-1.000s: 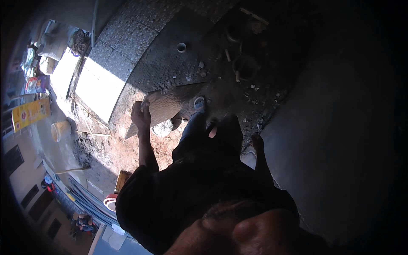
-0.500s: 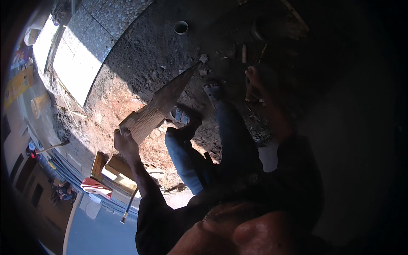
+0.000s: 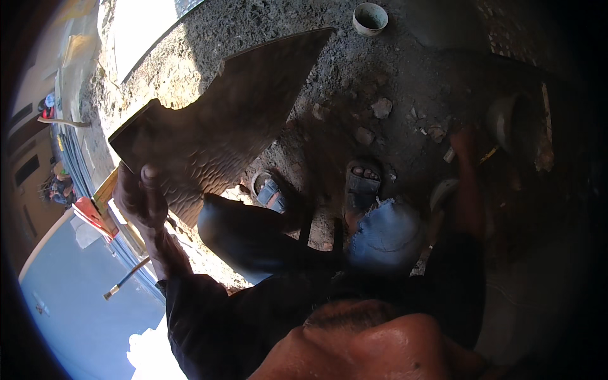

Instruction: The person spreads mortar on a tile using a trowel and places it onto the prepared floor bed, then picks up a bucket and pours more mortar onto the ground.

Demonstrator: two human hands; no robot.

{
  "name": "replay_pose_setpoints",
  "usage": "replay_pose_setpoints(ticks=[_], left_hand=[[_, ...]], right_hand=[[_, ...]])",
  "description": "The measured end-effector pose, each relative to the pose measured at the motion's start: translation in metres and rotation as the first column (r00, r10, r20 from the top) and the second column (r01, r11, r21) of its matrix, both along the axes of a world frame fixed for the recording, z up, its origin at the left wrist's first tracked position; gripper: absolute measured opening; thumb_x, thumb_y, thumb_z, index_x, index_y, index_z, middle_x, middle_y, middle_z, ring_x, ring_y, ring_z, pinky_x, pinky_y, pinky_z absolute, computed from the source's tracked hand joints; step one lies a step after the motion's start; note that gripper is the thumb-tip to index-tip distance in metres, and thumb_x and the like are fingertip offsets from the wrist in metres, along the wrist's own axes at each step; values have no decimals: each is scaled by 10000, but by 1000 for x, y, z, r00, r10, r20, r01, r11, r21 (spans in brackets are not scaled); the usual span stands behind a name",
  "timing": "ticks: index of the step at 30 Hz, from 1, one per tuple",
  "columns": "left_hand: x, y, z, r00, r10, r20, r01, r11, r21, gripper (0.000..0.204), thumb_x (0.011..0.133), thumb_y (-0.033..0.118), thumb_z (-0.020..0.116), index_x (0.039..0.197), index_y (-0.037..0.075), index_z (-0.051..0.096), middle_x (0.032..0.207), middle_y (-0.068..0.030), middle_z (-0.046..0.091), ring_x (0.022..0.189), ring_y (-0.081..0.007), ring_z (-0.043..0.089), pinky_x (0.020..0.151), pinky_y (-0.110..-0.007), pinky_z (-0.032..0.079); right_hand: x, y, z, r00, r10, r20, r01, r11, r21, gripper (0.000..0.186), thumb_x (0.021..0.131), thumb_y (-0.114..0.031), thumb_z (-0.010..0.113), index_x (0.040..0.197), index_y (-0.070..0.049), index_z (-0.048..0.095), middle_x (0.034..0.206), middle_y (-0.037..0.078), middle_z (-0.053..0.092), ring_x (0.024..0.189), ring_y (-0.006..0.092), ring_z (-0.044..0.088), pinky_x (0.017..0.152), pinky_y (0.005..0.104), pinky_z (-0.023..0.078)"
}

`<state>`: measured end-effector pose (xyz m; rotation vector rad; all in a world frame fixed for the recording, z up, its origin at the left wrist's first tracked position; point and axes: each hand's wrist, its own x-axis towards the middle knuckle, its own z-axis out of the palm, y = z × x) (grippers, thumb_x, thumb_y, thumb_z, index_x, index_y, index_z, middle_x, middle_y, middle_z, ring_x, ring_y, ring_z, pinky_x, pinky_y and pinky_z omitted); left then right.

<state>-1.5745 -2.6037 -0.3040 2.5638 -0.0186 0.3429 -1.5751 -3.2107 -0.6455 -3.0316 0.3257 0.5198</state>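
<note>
My left hand [image 3: 142, 199] is shut on the near end of a long brown wooden board [image 3: 221, 126] with a dimpled face. The board is lifted and slants up and away over the dirt ground. My right hand [image 3: 465, 142] is stretched out to the right in deep shadow, close to a round dark pan [image 3: 510, 120]. Whether it holds anything is lost in the dark. Both my sandalled feet, the left foot [image 3: 272, 190] and the right foot [image 3: 362, 183], stand on the ground below the board.
A round pipe opening [image 3: 370, 18] sits in the gravel at the top. Loose stones [image 3: 380, 107] lie near my feet. A long-handled tool [image 3: 126, 278] and a red object [image 3: 92, 212] lie at the left. Another person [image 3: 60, 187] crouches far left.
The board has come up much closer to me, with my left hand still gripping its end. My right arm has reached out to the right.
</note>
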Motion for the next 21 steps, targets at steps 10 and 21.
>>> replay_pose_setpoints(ticks=[10, 21], left_hand=[[89, -26, -1, 959, -220, -177, 160, 941, -299, 463, 920, 440, 593, 1007, -15, 575, 717, -109, 635, 641, -171, 610, 528, -309, 469], [124, -58, -16, 925, -118, -360, 94, 992, -83, 605, 920, 593, 480, 984, -6, 535, 786, -165, 661, 715, -270, 658, 590, -385, 507]], right_hand=[[-13, 15, 52, 738, -673, -35, 643, 688, 337, 514, 792, -165, 621, 1232, 38, 451, 1147, 241, 554, 932, 321, 621, 721, 404, 537], [21, 250, 251, 941, -337, -38, -49, -247, 968, 473, 987, -242, 407, 1406, -37, 327, 864, 108, 550, 538, 98, 504, 428, 240, 445]])
